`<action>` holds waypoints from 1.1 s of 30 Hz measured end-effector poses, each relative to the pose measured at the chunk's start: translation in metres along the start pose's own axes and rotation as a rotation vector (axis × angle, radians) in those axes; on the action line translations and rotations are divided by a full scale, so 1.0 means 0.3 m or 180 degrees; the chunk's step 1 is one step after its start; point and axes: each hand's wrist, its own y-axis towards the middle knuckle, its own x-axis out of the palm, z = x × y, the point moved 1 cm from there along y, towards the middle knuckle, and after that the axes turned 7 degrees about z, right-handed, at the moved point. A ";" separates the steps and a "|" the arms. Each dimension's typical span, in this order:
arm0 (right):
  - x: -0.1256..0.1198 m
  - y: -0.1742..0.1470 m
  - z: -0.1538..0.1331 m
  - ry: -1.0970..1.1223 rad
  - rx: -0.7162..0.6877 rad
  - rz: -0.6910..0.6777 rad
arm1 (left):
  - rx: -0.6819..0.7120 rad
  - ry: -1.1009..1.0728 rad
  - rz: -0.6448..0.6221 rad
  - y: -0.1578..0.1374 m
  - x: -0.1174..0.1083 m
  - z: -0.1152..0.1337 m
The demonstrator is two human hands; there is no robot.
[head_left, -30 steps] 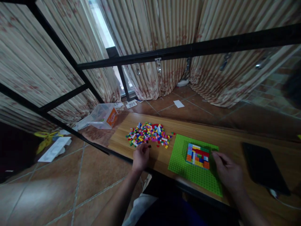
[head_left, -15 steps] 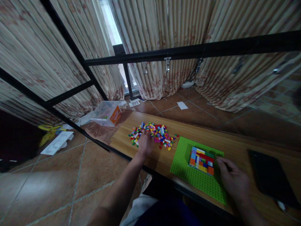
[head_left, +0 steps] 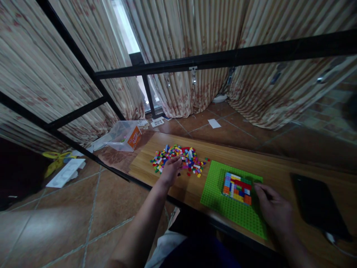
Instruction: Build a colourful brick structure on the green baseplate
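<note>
My left hand [head_left: 170, 170] is over the front of a pile of loose colourful toy bricks [head_left: 192, 155]. Its fingers are drawn together at the tips; what is between them, if anything, is too small to make out. My right hand [head_left: 275, 208] is at the right side of a green studded baseplate [head_left: 214, 186], thumb and forefinger pinched close to a low rectangular block of joined bricks [head_left: 237, 189]. Whatever that pinch holds is hidden. The joined bricks show blue, red, yellow, orange, white and green tops.
A dark tablet [head_left: 319, 203] with a white cable lies right of my right hand on the wooden table [head_left: 145, 160]. Beyond the table's left end stands a clear plastic box [head_left: 121, 137] with an orange label. A black metal rail [head_left: 167, 67] crosses before the curtains.
My left hand has turned slightly, its fingertips now pointing more to the right over the pile. My right hand stays beside the joined bricks. The whole view has shifted a little.
</note>
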 end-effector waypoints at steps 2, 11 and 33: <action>0.000 0.000 -0.004 -0.0004 0.0016 -0.0015 | -0.0400 -0.0565 -0.0177 -0.024 0.003 0.003; 0.002 -0.001 -0.003 -0.0014 -0.0065 0.0021 | -0.0799 -0.1036 -0.0475 -0.068 0.025 0.007; 0.002 -0.002 -0.019 0.0004 -0.0077 0.0046 | 0.1472 0.3520 0.0677 0.067 -0.003 0.004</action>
